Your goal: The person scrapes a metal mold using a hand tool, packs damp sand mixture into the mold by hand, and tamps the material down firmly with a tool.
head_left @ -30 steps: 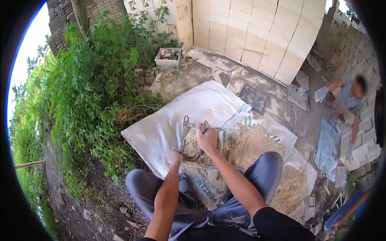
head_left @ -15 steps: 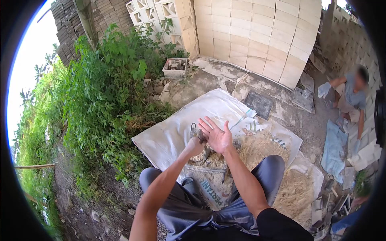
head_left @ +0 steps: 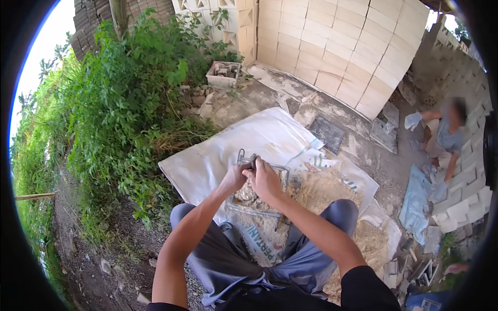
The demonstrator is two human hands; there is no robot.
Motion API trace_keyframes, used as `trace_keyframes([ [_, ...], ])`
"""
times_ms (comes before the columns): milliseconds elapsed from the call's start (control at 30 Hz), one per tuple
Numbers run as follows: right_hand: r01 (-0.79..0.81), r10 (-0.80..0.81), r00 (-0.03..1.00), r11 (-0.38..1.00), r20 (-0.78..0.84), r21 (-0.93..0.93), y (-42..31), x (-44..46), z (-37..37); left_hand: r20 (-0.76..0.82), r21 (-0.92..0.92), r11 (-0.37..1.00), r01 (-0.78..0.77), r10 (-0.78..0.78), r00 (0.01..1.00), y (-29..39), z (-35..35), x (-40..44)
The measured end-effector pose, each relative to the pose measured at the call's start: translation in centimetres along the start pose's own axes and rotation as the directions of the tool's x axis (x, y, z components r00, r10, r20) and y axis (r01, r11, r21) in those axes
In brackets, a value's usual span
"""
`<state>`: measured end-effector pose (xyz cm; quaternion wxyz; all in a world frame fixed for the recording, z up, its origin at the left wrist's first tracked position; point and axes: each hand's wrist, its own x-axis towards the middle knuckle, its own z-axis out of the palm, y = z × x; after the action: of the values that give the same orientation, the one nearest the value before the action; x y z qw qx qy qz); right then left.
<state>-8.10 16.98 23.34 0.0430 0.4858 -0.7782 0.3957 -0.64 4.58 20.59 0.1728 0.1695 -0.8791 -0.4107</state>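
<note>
A rectangular metal frame point(head_left: 284, 176) lies on the white woven sack point(head_left: 207, 150) between my knees, with pale crumbly material point(head_left: 246, 194) inside it. Above the frame's far side, my left hand point(head_left: 234, 177) is closed around a small dark metal piece point(head_left: 253, 159), mostly covered by fingers. My right hand point(head_left: 265, 181) meets it there, its fingers pinched on the same piece. A bent metal loop point(head_left: 240, 154) sticks up just beyond my left hand. Whether the dark piece belongs to the frame cannot be made out.
Sandy powder point(head_left: 324, 194) is heaped on the sack to the right. Dense green plants point(head_left: 129, 98) grow at the left. Stacked pale blocks point(head_left: 337, 57) stand behind. At the right a gloved person point(head_left: 447, 135) crouches by a blue sack point(head_left: 416, 202). A box point(head_left: 223, 75) holds rubble.
My right hand was open with the palm up; it has turned over and closed at the dark piece beside my left hand. The view has shifted slightly.
</note>
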Motion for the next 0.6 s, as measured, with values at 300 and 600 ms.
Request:
trace_keyframes([
  [300,-0.142,0.13,0.99,0.957,0.063,0.254,3.4,2.7,0.3,0.167,0.011,1.0,0.007,-0.009,0.986,-2.6,0.9,1.6],
  [600,0.011,-0.008,1.0,0.899,-0.007,0.437,2.9,2.6,0.2,0.452,0.627,0.775,0.078,-0.444,0.774,-8.4,4.1,-2.4],
])
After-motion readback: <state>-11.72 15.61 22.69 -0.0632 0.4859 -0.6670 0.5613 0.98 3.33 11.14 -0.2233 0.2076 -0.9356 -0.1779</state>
